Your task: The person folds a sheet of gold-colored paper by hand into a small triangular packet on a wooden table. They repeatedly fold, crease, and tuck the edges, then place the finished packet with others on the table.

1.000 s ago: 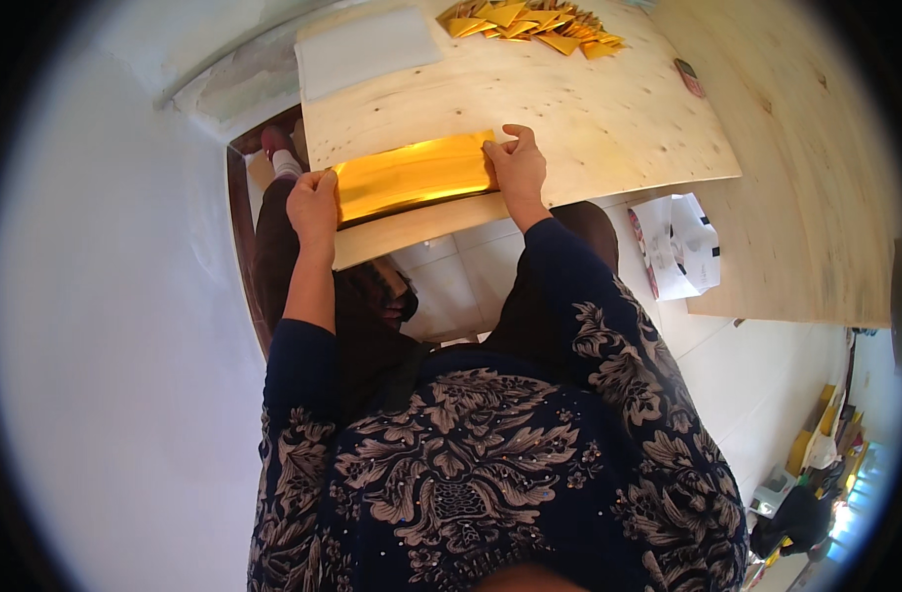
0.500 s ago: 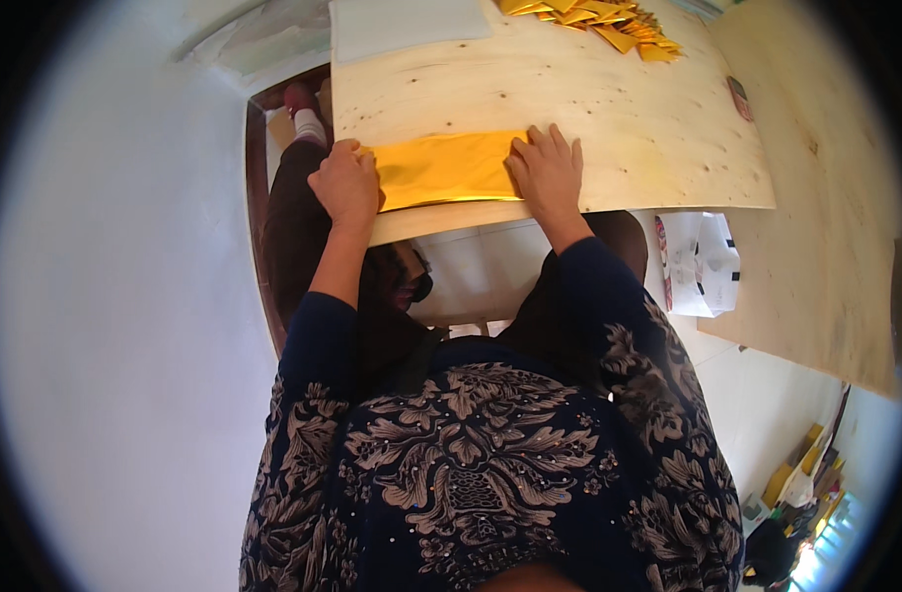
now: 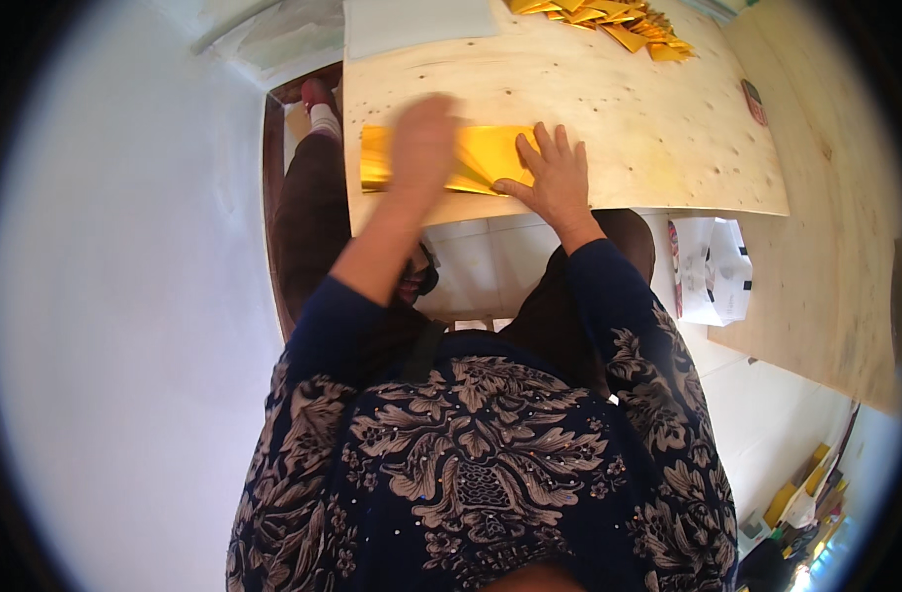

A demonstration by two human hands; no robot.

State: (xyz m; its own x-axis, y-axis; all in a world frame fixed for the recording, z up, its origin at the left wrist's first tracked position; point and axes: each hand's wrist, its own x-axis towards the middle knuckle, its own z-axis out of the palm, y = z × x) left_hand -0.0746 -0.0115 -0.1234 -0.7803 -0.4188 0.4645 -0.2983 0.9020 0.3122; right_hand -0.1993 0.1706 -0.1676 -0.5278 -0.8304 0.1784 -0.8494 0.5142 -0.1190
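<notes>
Fingers of right hand (image 3: 555, 178) press flat on one gold sheet (image 3: 490, 153); blurred left hand (image 3: 423, 148) unreadable.

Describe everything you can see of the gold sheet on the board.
The gold sheet is a shiny, foil-like strip lying flat along the near edge of a pale wooden board. Creases fan across its middle. The blurred left hand lies over its left half; the right hand presses its right end with spread fingers.
</notes>
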